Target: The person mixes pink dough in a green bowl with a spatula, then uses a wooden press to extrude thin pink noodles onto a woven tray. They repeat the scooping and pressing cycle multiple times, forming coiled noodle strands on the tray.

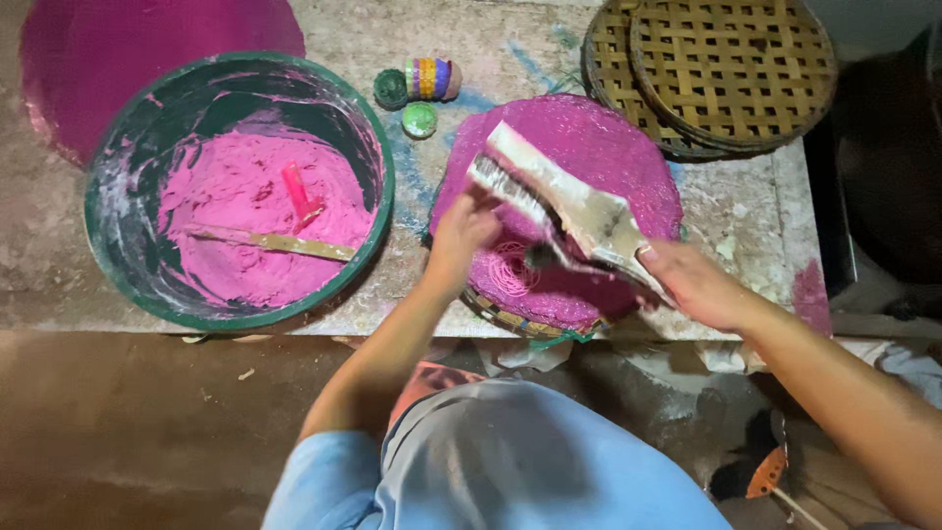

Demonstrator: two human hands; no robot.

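From my feed the biggest thing is the stained grey counter [746,211], and I take the green-rimmed basin [238,191] on it as my landmark. The basin sits toward the left of the counter and holds thick pink paste [235,211], with a flat wooden stick [270,241] lying across the paste and a small pink handle [297,191] poking out of it. Behind and left of the basin lies a round magenta-coated disc [128,59], cut off by the frame edge. Right of the basin, near the counter's front edge, lies a round woven tray coated pink [589,147]; its bare weave shows at the front rim. Farther right and behind it, well apart from the basin, two uncoated woven bamboo trays [731,69] are stacked. My right hand [697,285] is clenched on the handle of a wide paint-crusted brush [554,196], which lies slanted over the pink tray with its bristles pointing away from the basin's far side. My left hand [466,231] is at the bristle end, fingers curled against the bristles; I cannot tell how firmly it grips. Between the basin and the pink tray, toward the back, sit two small green lids [419,120] and a little striped container [434,79] lying on its side.
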